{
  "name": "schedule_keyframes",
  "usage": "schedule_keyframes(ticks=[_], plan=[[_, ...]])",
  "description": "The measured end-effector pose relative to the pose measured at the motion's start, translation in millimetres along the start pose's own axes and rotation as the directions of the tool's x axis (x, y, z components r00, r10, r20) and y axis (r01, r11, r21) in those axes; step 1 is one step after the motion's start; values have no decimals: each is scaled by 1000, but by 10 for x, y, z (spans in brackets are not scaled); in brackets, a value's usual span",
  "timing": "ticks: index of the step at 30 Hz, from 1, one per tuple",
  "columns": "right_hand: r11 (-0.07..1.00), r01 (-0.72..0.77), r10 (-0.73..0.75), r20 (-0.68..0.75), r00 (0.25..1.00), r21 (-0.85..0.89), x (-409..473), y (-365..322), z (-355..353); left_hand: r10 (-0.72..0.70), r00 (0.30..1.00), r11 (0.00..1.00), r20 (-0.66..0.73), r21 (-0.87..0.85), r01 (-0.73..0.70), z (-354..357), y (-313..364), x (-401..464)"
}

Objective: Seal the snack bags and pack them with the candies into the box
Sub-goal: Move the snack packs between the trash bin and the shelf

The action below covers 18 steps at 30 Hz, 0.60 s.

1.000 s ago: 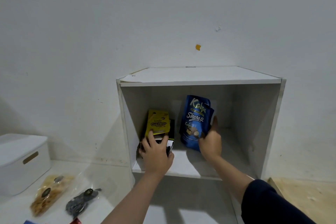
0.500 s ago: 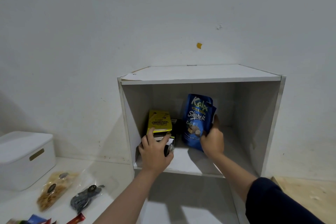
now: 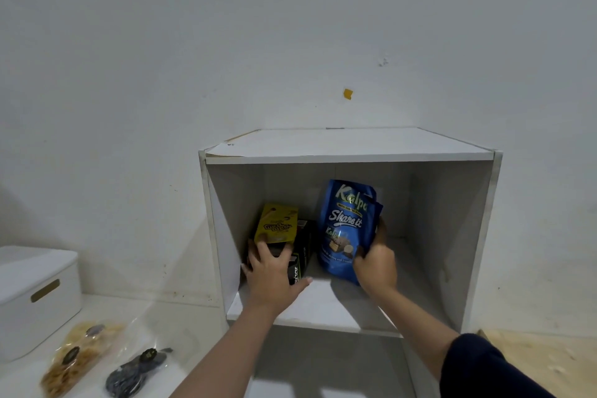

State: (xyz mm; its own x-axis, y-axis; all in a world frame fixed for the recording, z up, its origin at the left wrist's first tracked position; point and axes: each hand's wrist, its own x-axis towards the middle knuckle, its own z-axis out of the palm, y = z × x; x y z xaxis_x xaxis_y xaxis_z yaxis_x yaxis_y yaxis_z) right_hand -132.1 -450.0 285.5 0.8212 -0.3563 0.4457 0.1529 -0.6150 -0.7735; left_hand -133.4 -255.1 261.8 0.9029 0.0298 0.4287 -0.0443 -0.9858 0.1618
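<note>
The blue snack bag, printed "Kalpa" and "Share it", stands upright inside the white open-fronted cabinet, where the right hand grips its lower right edge with curled fingers. Beside it, the left hand rests with spread fingers on a black box whose lettering I can't read, a yellow pouch standing just behind. Down on the tabletop lie two clear bags of snacks near a white lidded box.
</note>
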Motion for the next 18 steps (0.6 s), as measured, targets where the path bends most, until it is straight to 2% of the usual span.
schedule_keyframes(ticks=[6, 13, 18], plan=[[999, 6, -6, -7, 1000, 37, 27, 36, -4, 28, 1000, 999, 7, 18, -28, 20, 67, 77], [999, -6, 6, -9, 1000, 33, -13, -17, -43, -7, 1000, 1000, 30, -16, 8, 33, 98, 90], [1000, 1, -1, -8, 1000, 24, -9, -14, -15, -59, 998, 997, -11, -47, 59, 56, 134, 76]])
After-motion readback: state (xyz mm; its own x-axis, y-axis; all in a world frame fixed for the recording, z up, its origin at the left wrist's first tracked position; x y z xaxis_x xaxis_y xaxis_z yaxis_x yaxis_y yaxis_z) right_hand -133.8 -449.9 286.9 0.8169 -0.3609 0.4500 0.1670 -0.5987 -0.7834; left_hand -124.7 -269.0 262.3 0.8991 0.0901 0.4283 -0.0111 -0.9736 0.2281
